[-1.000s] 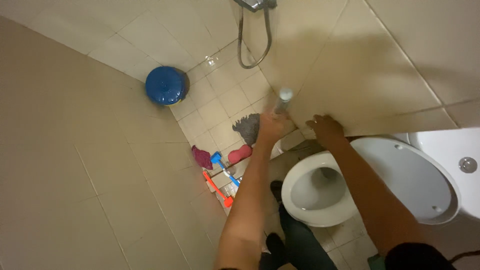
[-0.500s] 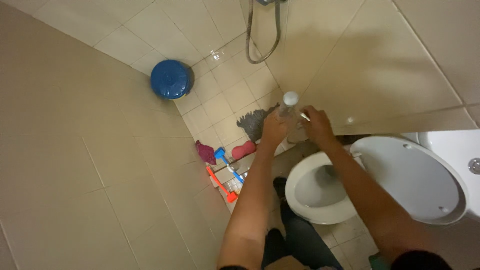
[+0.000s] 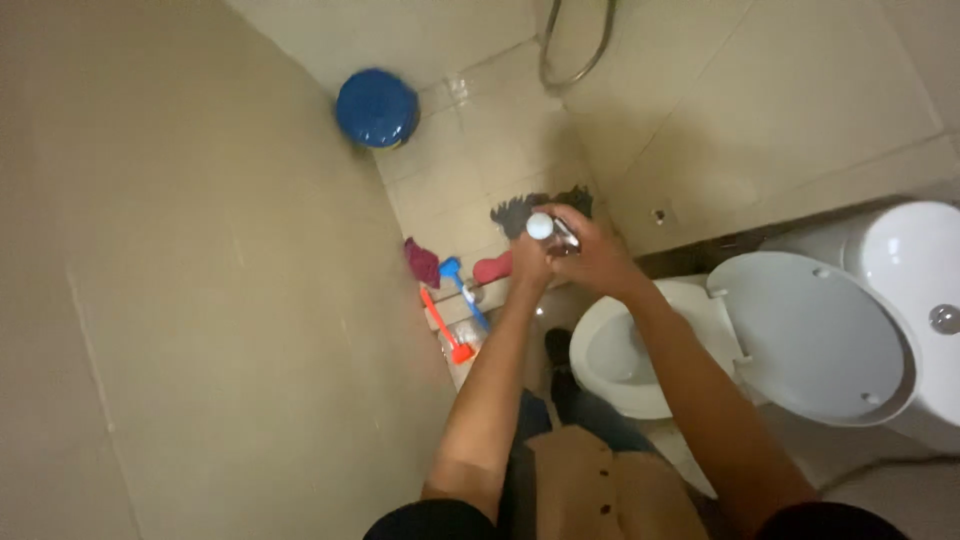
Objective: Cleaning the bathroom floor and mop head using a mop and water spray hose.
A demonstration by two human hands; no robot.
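White-capped clear bottle point(image 3: 542, 230) upright | left hand point(image 3: 530, 262) grasps its body | right hand point(image 3: 590, 255) clasps it too

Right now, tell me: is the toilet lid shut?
No, the toilet lid stands raised, leaving the bowl open below both hands.

Left hand point(image 3: 528, 262), right hand point(image 3: 590, 258) grip white-capped bottle point(image 3: 541, 227) above toilet point(image 3: 640, 400).

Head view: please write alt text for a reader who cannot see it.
Seen from above in a tiled bathroom, the left hand and right hand together grip a pale, round-topped handle above an open toilet. A blue bucket, a dark mop head and coloured brushes lie on the floor beyond.
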